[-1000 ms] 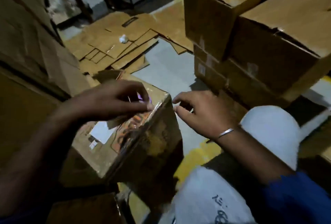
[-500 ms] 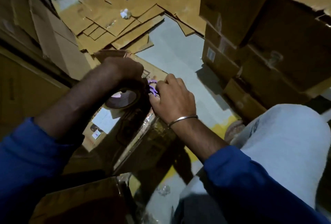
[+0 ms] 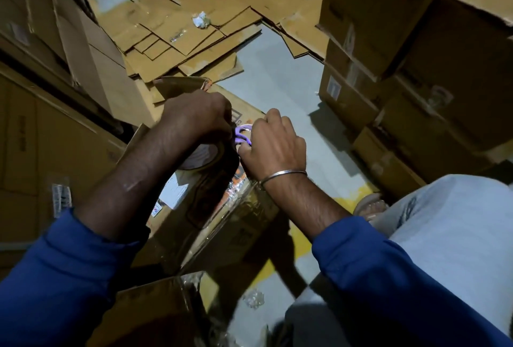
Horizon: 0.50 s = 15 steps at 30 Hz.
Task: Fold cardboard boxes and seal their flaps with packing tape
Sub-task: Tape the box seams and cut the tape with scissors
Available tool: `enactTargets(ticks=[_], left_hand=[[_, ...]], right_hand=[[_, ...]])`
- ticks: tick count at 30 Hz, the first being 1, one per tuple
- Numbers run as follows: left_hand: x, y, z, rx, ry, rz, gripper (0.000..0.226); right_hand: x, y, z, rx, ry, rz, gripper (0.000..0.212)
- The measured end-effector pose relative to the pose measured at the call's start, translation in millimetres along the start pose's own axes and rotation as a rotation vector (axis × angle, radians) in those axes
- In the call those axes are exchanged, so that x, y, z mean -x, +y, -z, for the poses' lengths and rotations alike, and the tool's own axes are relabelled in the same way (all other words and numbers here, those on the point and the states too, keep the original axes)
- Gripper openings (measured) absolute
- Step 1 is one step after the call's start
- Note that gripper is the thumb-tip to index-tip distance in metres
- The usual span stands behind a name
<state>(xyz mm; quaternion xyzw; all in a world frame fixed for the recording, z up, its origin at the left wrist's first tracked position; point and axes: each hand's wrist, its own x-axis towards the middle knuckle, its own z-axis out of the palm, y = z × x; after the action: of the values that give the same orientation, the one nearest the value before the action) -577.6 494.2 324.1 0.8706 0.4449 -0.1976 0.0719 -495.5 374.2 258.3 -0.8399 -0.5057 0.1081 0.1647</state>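
Note:
A brown cardboard box (image 3: 222,224) with orange print and a white label lies on the floor in front of me, clear tape shining along its near edge. My left hand (image 3: 194,119) grips a roll of packing tape (image 3: 202,159) held over the box top. My right hand (image 3: 273,144) is closed around the purple handles of a pair of scissors (image 3: 243,135), right beside the roll. The scissor blades are hidden behind my hands.
Flattened cardboard sheets (image 3: 188,27) with a crumpled white scrap (image 3: 201,19) cover the floor ahead. Stacked boxes (image 3: 416,55) rise on the right, leaning cardboard (image 3: 55,41) on the left. Another box (image 3: 150,316) sits near my body. Bare grey floor (image 3: 277,82) lies between.
A second ago both hands pressed tape at the box's corner. Since then my left hand took up the tape roll and my right hand came in and closed on the purple scissors.

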Motion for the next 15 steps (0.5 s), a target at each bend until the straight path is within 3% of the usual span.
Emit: enactTargets(ticks=[7, 15], left_hand=[[-9, 4, 8, -0.021, -0.046, -0.055, 0.024], [1, 6, 8, 0.053, 0.098, -0.11, 0.016]], right_hand=[[3, -2, 3, 0.085, 0.109, 0.074, 0.036], [9, 15, 7, 0.043, 0.124, 0.098, 0.015]])
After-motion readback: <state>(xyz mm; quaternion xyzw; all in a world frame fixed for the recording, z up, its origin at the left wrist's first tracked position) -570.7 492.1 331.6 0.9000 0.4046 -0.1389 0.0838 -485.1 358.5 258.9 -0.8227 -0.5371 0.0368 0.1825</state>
